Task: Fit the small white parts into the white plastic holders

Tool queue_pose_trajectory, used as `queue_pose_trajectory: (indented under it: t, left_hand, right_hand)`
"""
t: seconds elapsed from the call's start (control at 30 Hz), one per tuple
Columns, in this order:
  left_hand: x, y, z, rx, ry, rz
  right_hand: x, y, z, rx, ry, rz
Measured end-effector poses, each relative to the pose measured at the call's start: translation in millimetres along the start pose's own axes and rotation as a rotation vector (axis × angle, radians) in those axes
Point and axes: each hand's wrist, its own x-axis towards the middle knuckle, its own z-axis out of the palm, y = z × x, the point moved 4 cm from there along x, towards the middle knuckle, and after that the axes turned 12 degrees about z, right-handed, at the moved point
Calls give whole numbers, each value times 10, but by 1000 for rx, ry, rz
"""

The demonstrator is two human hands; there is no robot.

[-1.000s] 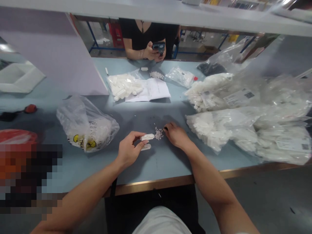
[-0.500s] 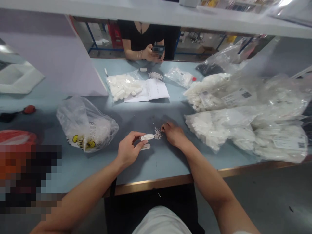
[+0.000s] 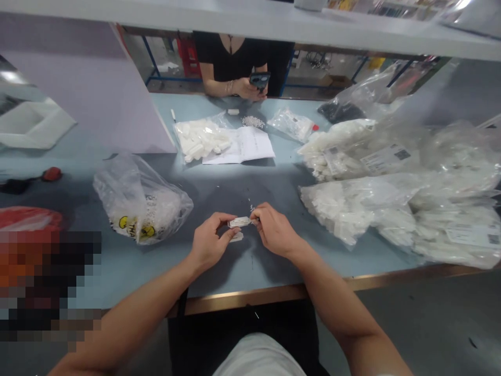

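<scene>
- Head view looked down past the person's bare forearms at a blue-grey bench (image 3: 235, 282) with a brass-coloured front edge.
- Both hands were together just above the bench, near its front edge.
- The left hand (image 3: 209, 243) was clenched, its fingers and thumb grasping the left end of a white connector (image 3: 239, 222).
- The right hand (image 3: 276, 232) pinched the connector's right end between thumb and fingers, so the piece lay level between both hands, held off the bench.
- A second connector (image 3: 236, 237) lay on the bench just below the first, beside the left fingertips.
- A few white bits (image 3: 251, 204) lay scattered just beyond the right hand.
- To the left sat a clear bag (image 3: 143, 203) with yellow smiley print; to the right lay heaped clear bags of white parts (image 3: 336, 206).
- Farther off were a bag of white blocks (image 3: 201, 138), a paper sheet (image 3: 242, 145) and a small white pile (image 3: 253, 121).
- Across the bench, a co-worker's hands (image 3: 246, 89) held a phone (image 3: 259, 80).
</scene>
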Motion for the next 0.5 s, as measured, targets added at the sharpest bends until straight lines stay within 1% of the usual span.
queue_pose_trajectory:
  t: [0.1, 0.2, 0.3, 0.5]
  left_hand:
    - [-7, 20, 11, 29, -17, 21]
    - [-8, 53, 12, 66, -36, 37]
    - [-4, 80, 0, 105, -41, 48]
    - [-1, 92, -8, 162, -59, 69]
  right_hand:
    - [-40, -123, 15, -84, 69, -80]
    - [-55, -131, 50, -161, 104, -129]
    - [-55, -111, 65, -200, 132, -149]
    - [-64, -177, 8, -259, 222, -215]
